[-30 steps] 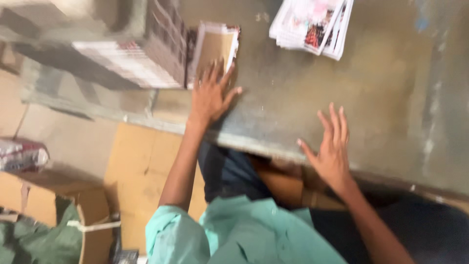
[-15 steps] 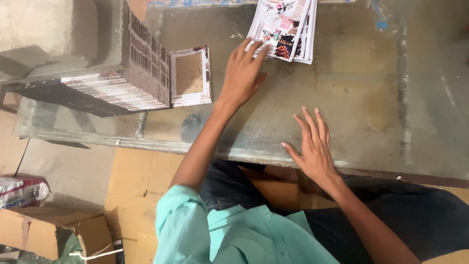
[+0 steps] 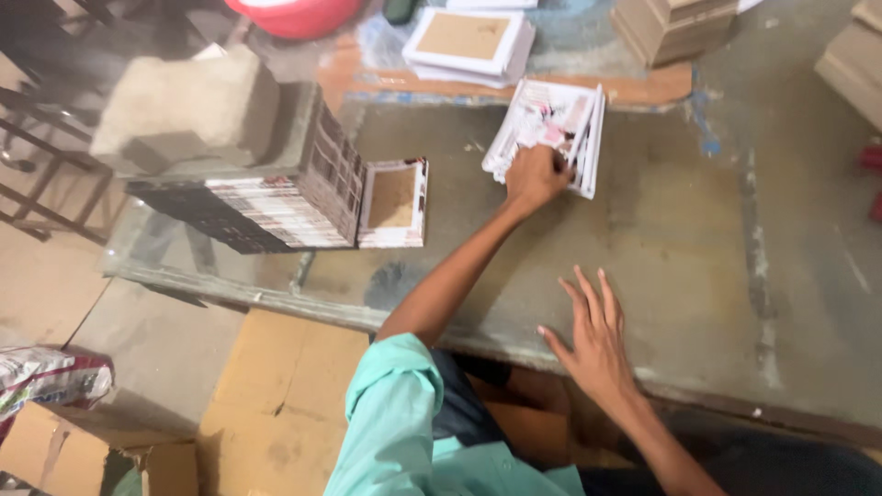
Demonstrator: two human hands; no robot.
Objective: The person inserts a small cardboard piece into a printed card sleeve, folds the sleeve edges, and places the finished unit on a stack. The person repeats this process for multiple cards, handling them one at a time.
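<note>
My left hand [image 3: 536,174] reaches far across the grey table [image 3: 698,239], its fingers curled on the near edge of a small stack of printed colour sheets [image 3: 556,115]. My right hand [image 3: 597,342] rests flat near the table's front edge with its fingers spread, holding nothing. A teal sleeve [image 3: 395,413] covers my left upper arm.
At the left stands a tall stack of printed booklets [image 3: 276,202] with a grey concrete block [image 3: 184,115] on top. A short brown-faced stack [image 3: 395,197] lies beside it. Farther back are a white-edged stack [image 3: 469,41], a red bowl [image 3: 294,14] and wooden blocks [image 3: 675,28]. Cardboard [image 3: 276,395] covers the floor.
My left hand moved from the brown-faced stack across to the printed sheets and has curled onto their edge. My right hand stayed spread near the table edge. The view shifted farther over the table.
</note>
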